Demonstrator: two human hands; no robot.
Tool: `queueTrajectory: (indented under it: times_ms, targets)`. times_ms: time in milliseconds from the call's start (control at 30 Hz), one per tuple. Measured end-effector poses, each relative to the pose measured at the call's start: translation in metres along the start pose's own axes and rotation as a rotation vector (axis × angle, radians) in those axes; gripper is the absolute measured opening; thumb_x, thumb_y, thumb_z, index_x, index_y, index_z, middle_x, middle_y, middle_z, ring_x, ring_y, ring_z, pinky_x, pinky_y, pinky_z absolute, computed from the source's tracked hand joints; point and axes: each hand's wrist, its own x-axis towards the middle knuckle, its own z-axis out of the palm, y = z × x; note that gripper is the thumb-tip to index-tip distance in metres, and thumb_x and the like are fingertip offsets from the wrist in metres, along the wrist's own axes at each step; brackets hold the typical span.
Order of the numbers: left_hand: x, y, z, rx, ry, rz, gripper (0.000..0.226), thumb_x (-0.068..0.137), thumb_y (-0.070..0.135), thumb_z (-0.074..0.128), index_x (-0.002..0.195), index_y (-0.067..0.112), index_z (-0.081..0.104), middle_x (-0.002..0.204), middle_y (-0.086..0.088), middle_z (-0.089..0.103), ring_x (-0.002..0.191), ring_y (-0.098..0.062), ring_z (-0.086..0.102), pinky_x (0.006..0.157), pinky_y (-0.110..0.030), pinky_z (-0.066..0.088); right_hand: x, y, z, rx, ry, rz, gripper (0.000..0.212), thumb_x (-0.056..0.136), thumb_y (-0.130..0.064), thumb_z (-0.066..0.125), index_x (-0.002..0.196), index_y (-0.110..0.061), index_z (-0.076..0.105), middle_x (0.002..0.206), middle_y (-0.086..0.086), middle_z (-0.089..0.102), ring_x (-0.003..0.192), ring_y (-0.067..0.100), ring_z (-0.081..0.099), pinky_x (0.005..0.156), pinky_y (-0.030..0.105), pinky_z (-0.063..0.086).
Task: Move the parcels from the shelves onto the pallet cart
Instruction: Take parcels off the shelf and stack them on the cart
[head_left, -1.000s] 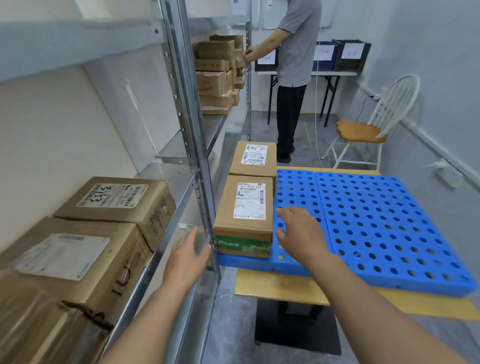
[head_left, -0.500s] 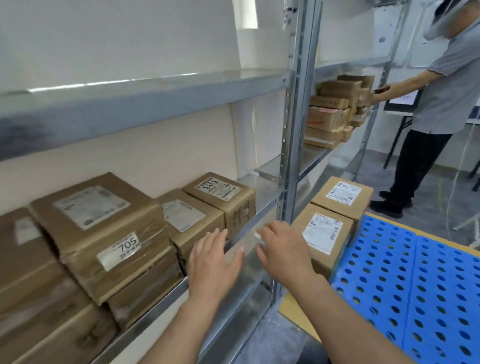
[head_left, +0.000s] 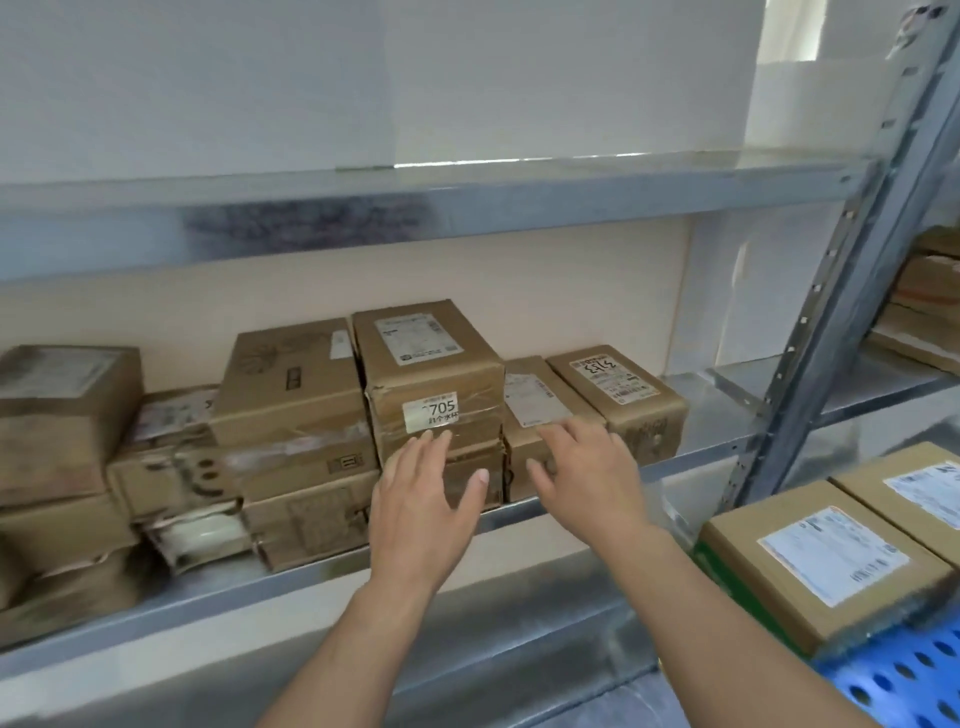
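Several brown cardboard parcels stand in a row on the metal shelf (head_left: 727, 415). A tall parcel labelled 705 (head_left: 431, 374) sits mid-shelf on a lower box. To its right lie a flat parcel (head_left: 535, 400) and a parcel with a white label (head_left: 618, 389). My left hand (head_left: 426, 499) is open with spread fingers, just in front of the 705 parcel's lower face. My right hand (head_left: 587, 478) is open in front of the flat parcel. Neither hand holds anything. The blue pallet cart (head_left: 904, 686) at the lower right carries two parcels (head_left: 826, 561).
An upper shelf (head_left: 415, 208) overhangs the parcels. A perforated steel upright (head_left: 831, 312) stands to the right of my hands. More stacked boxes (head_left: 930, 296) sit in the neighbouring bay at the far right. Battered boxes (head_left: 171, 467) fill the shelf's left part.
My view has swung left from the pallet cart to the shelf. Both hands have moved away from the parcel on the cart and up to the boxes at mid-shelf.
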Motion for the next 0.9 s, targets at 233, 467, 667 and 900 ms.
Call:
queueTrajectory:
  times_ms: [233, 467, 667, 900]
  targets:
    - [0.002, -0.012, -0.036, -0.002, 0.178, -0.186, 0.06, 0.092, 0.045, 0.049, 0.144, 0.021, 0.033, 0.141, 0.001, 0.041, 0.131, -0.017, 0.032, 0.1, -0.033, 0.034, 0.032, -0.016, -0.012, 0.08, -0.036, -0.041, 0.045, 0.097, -0.039, 0.042, 0.137, -0.018, 0.044, 0.133, 0.003, 0.05, 0.122, 0.021, 0.043, 0.097, 0.034, 0.036]
    - [0.025, -0.01, -0.045, -0.089, 0.162, -0.294, 0.058, 0.094, 0.043, 0.047, 0.145, 0.02, 0.032, 0.138, 0.0, 0.043, 0.126, -0.017, 0.042, 0.096, -0.034, 0.038, 0.074, -0.025, -0.017, 0.211, -0.086, 0.029, 0.048, 0.1, -0.044, 0.035, 0.133, -0.01, 0.044, 0.129, 0.012, 0.052, 0.118, 0.028, 0.049, 0.089, 0.04, 0.044]
    - [0.034, -0.014, -0.038, -0.216, 0.14, -0.354, 0.053, 0.094, 0.039, 0.047, 0.142, 0.017, 0.038, 0.133, -0.004, 0.047, 0.122, -0.018, 0.046, 0.097, -0.031, 0.037, 0.094, -0.031, 0.0, 0.482, -0.227, 0.135, 0.043, 0.1, -0.044, 0.031, 0.115, -0.01, 0.053, 0.108, 0.012, 0.063, 0.098, 0.03, 0.058, 0.081, 0.04, 0.048]
    - [0.037, -0.008, -0.039, -0.437, 0.201, -0.441, 0.028, 0.094, 0.043, 0.048, 0.112, 0.023, 0.054, 0.106, 0.007, 0.058, 0.101, -0.014, 0.053, 0.083, -0.028, 0.038, 0.092, -0.03, -0.001, 0.876, -0.283, 0.24, 0.044, 0.096, -0.026, 0.046, 0.138, -0.014, 0.043, 0.128, 0.003, 0.056, 0.115, 0.021, 0.053, 0.096, 0.037, 0.044]
